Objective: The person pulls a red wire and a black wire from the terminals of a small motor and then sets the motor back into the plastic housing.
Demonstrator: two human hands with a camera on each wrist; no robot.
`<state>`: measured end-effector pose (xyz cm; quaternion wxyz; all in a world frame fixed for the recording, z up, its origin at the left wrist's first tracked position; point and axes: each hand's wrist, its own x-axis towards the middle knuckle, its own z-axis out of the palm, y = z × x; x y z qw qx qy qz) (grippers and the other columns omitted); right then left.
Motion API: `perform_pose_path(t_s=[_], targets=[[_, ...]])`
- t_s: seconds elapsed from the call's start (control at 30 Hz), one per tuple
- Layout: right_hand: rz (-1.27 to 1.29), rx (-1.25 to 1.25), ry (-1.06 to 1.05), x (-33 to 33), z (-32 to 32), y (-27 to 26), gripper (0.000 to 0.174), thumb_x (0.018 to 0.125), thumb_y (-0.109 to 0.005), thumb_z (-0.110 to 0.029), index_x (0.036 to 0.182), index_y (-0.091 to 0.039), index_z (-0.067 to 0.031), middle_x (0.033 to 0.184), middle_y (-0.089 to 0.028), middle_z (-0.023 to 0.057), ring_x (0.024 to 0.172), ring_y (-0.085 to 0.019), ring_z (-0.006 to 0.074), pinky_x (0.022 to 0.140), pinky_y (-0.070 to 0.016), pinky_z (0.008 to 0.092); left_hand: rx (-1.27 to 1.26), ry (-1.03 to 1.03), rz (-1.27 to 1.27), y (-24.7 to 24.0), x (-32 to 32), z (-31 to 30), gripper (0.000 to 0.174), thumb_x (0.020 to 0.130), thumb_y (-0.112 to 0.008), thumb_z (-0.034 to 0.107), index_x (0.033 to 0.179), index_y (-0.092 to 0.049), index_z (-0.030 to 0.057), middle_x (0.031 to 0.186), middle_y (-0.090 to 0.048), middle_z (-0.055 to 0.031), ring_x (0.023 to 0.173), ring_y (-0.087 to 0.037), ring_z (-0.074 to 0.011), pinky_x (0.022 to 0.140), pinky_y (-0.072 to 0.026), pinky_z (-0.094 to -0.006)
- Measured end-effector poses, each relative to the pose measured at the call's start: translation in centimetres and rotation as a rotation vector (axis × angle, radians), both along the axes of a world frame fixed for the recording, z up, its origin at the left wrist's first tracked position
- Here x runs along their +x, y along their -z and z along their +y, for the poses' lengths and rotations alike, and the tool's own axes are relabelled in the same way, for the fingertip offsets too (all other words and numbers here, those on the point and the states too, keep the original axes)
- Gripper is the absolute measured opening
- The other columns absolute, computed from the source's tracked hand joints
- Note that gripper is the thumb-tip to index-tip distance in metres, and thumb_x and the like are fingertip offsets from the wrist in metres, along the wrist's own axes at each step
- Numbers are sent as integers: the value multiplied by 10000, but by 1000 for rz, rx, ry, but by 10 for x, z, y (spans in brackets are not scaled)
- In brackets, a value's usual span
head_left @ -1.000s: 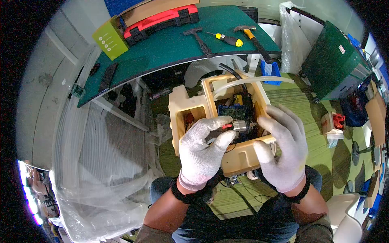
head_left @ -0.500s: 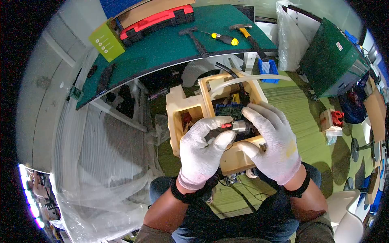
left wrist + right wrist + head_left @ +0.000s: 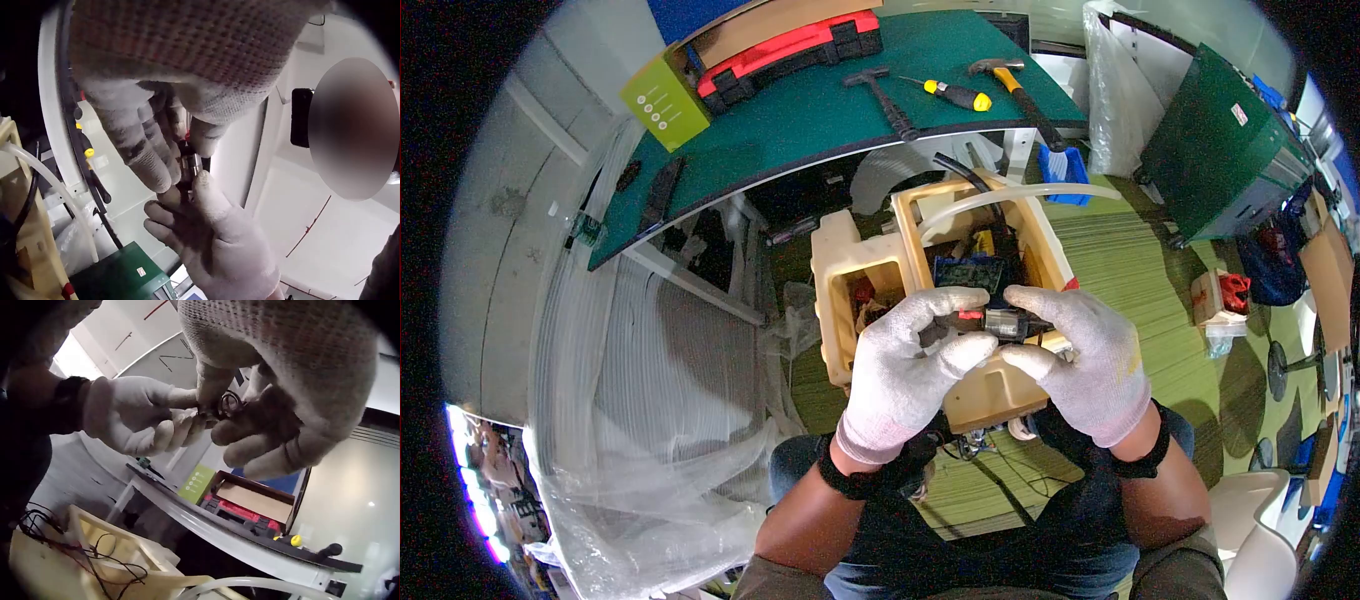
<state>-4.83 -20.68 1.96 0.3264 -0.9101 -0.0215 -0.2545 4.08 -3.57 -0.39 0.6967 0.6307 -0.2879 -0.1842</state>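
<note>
Between the two white-gloved hands is a small silver and black cylindrical part (image 3: 1004, 323) with a red piece at its left end. The left hand (image 3: 906, 368) has its fingers and thumb curled round the part's left side. At the other end, the right hand (image 3: 1090, 362) pinches it between thumb and fingers; in the left wrist view the right thumb lies against the silver body (image 3: 194, 164). Dark looped wire (image 3: 230, 403) shows between the hands in the right wrist view. Glove fingers cover much of the part.
Below the hands stands a cream bin (image 3: 1055, 245) with a circuit board (image 3: 968, 273), dark parts and a pale hose (image 3: 1040, 190). A green-topped table (image 3: 800, 125) beyond bears two hammers, a screwdriver (image 3: 957, 95) and a red-black case. Plastic-wrapped material lies left.
My right hand has come left from beside the part and now grips its right end. The left hand keeps its hold, and the part has shifted slightly right and down.
</note>
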Motion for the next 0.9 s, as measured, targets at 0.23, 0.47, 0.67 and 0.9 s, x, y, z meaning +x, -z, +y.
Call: perform_pose_path(t_s=[0.23, 0.47, 0.67, 0.9], targets=[[-11, -2, 3, 0, 1, 3, 441, 717, -805, -218, 1104, -649, -75, 914, -687, 128, 812, -651, 311, 708, -518, 396, 57, 15, -64, 5, 3, 1, 323, 847, -731, 82, 1146, -649, -12, 1067, -681, -89, 963, -634, -126, 846, -510, -269], [-9, 58, -25, -5, 2, -3, 526, 697, -817, -276, 1155, -650, -79, 1112, -649, 157, 1010, -619, 339, 865, -496, 408, 20, -16, 22, 6, 3, 6, 296, 839, -738, 83, 1112, -672, -10, 990, -702, -79, 889, -641, -114, 790, -525, -259], [-135, -334, -212, -10, -7, -20, 574, 688, -714, -578, 1122, -700, -202, 1323, -530, 170, 1183, -517, 439, 984, -428, 506, 35, -71, -29, -1, 7, 12, 278, 838, -737, 80, 1095, -682, -8, 965, -707, -71, 854, -636, -99, 762, -528, -250], [-148, -390, -310, -5, -16, -19, 570, 749, -674, -578, 1149, -675, -172, 1332, -521, 185, 1218, -494, 441, 1017, -404, 522, 54, -34, -63, -3, 6, 16, 254, 851, -719, 69, 1090, -681, -9, 964, -709, -76, 815, -650, -118, 758, -527, -254]])
